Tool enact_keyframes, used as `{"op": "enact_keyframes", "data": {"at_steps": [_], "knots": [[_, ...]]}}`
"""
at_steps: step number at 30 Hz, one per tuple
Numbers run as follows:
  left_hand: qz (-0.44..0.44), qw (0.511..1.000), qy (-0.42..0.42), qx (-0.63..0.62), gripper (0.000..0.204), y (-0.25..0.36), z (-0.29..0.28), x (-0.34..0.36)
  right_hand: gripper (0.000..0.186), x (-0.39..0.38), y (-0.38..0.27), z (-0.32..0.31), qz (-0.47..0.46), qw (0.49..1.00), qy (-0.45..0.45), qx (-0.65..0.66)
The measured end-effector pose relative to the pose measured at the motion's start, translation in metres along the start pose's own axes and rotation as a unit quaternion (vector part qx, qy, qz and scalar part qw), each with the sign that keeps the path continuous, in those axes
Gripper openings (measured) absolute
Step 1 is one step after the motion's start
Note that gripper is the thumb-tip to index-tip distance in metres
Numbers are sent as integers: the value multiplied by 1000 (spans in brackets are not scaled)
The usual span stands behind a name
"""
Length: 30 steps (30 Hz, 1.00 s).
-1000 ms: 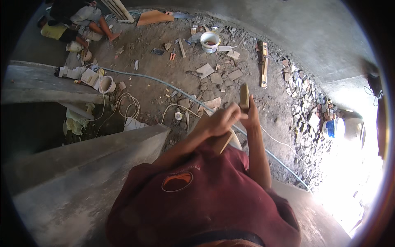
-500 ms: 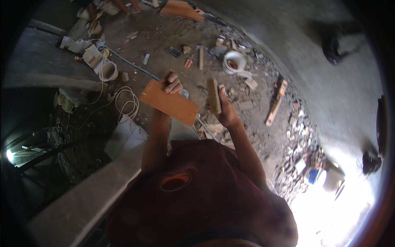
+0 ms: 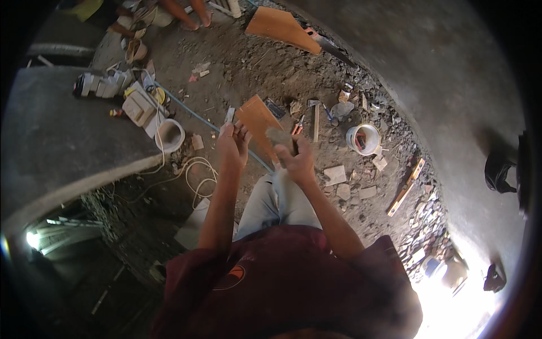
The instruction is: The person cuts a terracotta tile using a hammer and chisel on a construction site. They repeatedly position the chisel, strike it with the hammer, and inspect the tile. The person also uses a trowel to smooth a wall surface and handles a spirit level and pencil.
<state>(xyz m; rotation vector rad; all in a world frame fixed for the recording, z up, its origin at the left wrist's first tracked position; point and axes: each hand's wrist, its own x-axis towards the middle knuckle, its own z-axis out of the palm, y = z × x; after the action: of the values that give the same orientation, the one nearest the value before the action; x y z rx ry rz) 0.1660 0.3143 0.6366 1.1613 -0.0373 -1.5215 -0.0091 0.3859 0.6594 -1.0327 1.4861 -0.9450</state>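
Note:
A flat, rectangular orange-brown board stands tilted in front of me. My left hand is at its left edge with curled fingers and grips it; any handle behind the board is hidden. Closed around a tan, rough-faced block, my right hand holds it close against the board's right side. The block is smeared by motion, and whether it touches the board I cannot tell.
On the dirt floor lie red-handled pliers, a wooden stick and a spirit level. A white bucket stands right, another bucket left by a cable coil. A handsaw and a person's feet are farther off.
The board has turned steeper and shifted right, and the block has come left up against it. My head view has shifted, so the floor things sit differently in it.

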Motion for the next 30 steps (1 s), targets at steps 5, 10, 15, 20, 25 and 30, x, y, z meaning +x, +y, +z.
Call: {"op": "enact_keyframes", "data": {"at_steps": [5, 10, 15, 20, 25, 30], "knots": [[-119, 945, -238, -191, 21, 20, 38, 94, 48, 61, -45, 43, -254, 947, 1, -196], [-260, 789, -406, -381, 30, 77, 91, 190, 55, 78, -72, 54, -104, 994, -17, 16], [-315, 779, -418, -346, 40, 122, 101, 273, 65, 84, 49, 100, 225, 960, -67, -150], [-328, 806, -405, -281, 42, 109, 120, 339, 57, 88, 19, 125, 284, 919, -213, -173], [-378, 803, -402, -224, 38, 96, 140, 368, 48, 39, 12, 158, 290, 934, -127, -166], [-434, 765, -443, -175, 34, -1, 123, 479, 44, 101, 109, 168, 368, 904, 94, 197]]}}
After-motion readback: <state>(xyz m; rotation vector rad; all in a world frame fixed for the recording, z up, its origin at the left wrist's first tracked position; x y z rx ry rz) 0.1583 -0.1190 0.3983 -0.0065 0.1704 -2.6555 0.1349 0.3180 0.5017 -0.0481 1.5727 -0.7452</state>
